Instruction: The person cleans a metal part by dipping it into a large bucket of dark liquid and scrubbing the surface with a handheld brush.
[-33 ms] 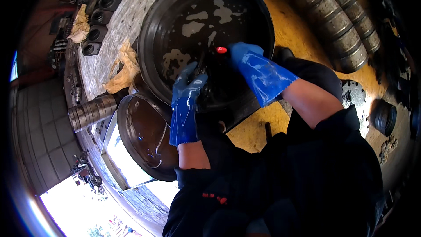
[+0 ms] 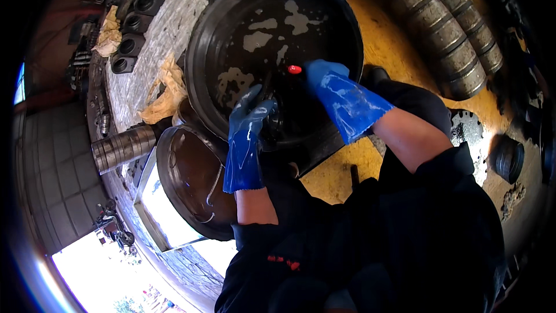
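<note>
Within the near half of the wide black tub point(image 2: 196, 81), a dark part point(image 2: 278, 117) is clasped in the grip of the blue-gloved left hand point(image 2: 249, 113). Right of it and farther, a red-ended thing point(image 2: 295, 69) shows beside the right hand point(image 2: 327, 74), whose grip I cannot tell. Left and nearer sits a round brown basin point(image 2: 188, 174); far right, ribbed cylinders point(image 2: 435, 37).

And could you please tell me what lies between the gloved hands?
In the head view: a red tip by the right hand, a dark part at the left hand, and dark liquid.
</note>
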Available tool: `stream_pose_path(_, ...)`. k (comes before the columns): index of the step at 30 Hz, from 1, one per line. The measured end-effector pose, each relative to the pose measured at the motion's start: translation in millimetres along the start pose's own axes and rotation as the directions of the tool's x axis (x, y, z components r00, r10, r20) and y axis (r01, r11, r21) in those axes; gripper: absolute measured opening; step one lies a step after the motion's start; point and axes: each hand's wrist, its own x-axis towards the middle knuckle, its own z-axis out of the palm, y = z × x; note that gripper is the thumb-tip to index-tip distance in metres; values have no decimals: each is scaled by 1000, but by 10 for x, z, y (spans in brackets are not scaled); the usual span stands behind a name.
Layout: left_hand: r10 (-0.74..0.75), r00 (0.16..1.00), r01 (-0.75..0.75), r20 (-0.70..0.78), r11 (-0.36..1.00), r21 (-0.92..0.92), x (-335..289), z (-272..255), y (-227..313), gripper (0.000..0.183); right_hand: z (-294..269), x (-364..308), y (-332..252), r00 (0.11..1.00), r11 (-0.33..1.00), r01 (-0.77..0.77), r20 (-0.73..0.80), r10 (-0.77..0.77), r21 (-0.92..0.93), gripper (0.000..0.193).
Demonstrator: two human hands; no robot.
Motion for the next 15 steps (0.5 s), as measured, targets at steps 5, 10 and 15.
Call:
stream_pose_path(5,83,991,-122,-110,900,-419,116,-64,374,47,-228,-295,-76,988,992,99,-114,-107,-74,35)
stream_pose_path(10,399,894,-441,-206,865,-239,412,-359,1527,52,-140,-213,61,983,991,118,-137,-126,-66,36)
stream_pose_path(15,794,492,-828,-356,554,91,1809,-729,2323,64,56,-57,-22,973,988,156,-173,-153,3,34)
